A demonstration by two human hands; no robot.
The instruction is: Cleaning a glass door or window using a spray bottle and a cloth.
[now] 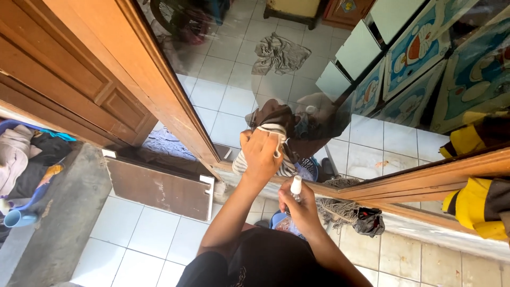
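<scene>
Nearest me, my right hand (303, 204) is closed around a spray bottle (295, 188), its white nozzle pointing up toward the glass. Just above it, my left hand (261, 154) presses a striped cloth (276, 159) flat against the lower part of the mirror (255, 74), fingers spread over the fabric. The cloth lies under my left palm, close above the bottle. Judging from the glass, wiping is under way: the area around the cloth is being worked, while the upper mirror remains to be covered; I cannot tell how much is already clean. Beyond my left hand, the wooden frame (159, 101) runs diagonally. Below my right hand a mop head (345, 212) rests on the tiled floor (143, 234).
</scene>
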